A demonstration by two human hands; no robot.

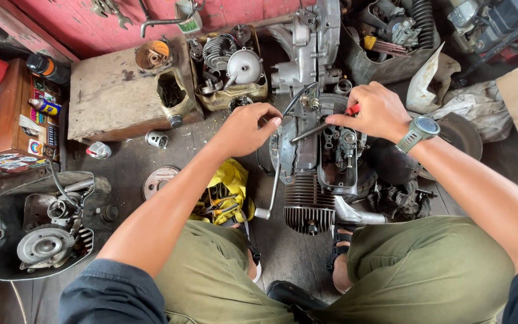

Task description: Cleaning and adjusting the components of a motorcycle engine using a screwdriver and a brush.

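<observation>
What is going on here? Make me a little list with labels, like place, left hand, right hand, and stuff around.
Place: a cluttered workshop floor, seen from above the person's knees
Main thing: a grey engine with cooling fins, standing between the legs
Left hand: rests on the engine's left edge
Right hand: holds a red-handled screwdriver, tip pointing into the engine
Wrist: a watch on the right arm
Nearby: yellow cloth with tools, black tub of metal parts, box of parts
</observation>
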